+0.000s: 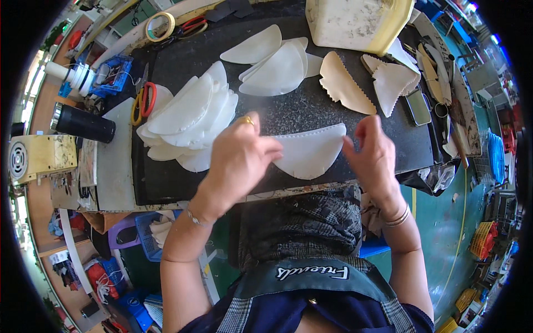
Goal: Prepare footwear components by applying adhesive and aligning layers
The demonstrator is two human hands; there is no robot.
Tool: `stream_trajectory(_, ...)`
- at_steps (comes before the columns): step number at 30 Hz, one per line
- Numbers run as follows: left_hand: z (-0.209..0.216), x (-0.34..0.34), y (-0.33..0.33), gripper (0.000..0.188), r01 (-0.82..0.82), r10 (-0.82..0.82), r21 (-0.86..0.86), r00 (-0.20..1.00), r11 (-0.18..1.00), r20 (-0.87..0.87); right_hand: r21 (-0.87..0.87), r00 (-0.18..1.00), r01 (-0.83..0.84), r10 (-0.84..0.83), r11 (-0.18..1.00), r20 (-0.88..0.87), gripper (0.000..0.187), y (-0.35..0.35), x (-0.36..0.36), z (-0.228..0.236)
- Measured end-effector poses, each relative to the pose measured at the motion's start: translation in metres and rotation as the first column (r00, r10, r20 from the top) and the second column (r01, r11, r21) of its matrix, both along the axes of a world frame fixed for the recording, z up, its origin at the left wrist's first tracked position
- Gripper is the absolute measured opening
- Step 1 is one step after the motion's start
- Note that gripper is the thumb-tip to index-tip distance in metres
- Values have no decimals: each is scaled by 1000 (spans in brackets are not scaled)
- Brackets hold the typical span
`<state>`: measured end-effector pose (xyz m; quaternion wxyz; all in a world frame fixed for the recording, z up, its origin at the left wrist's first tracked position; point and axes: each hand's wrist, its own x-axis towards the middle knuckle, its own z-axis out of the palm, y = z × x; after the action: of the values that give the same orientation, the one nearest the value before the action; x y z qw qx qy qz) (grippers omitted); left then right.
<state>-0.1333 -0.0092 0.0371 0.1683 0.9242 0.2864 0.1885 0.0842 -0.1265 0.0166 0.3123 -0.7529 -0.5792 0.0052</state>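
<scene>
A white half-round piece (311,151) is held flat on the black mat (288,105), at the mat's near edge. Its left corner is pinched by the left hand (240,158), fingers closed on it; its right corner is gripped by the right hand (373,152), fingertips narrowed onto the tip. The straight edge lies uppermost, the curve toward the person.

At ten o'clock from the left hand a fanned stack of like white pieces (189,119) is seen, near but apart from the held one. At twelve o'clock more white pieces (275,64) lie loose. At one o'clock from the right hand two tan scalloped pieces (344,83) rest, with a small grey tin (417,106) beyond. Orange-handled scissors (145,100) lie at the stack's left, a black flask (83,123) further left.

By judgement, the piece is best kept taut between both corners, with even pull, so that no crease is formed along the straight edge.
</scene>
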Motion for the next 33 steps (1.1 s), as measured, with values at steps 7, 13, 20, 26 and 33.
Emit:
stream_trajectory(7,-30,11,-64,48,362,-362,24,922,932,134,10,925,-124,112,992,363,40,24,55,-6)
stream_trajectory(13,-14,0,-74,30,260,671,-899,599,352,436,127,878,-207,127,970,461,19,29,63,-12)
stream_trajectory(20,13,6,-64,30,361,-297,-179,904,915,306,135,958,-100,59,986,282,8,32,67,-5)
stream_trajectory(26,-2,22,-46,47,203,-194,85,976,975,-102,42,966,-253,250,967,62,7,20,91,10)
stream_trajectory(33,2,43,-44,29,162,108,-724,944,670,311,155,937,-74,122,985,-329,15,-19,56,34)
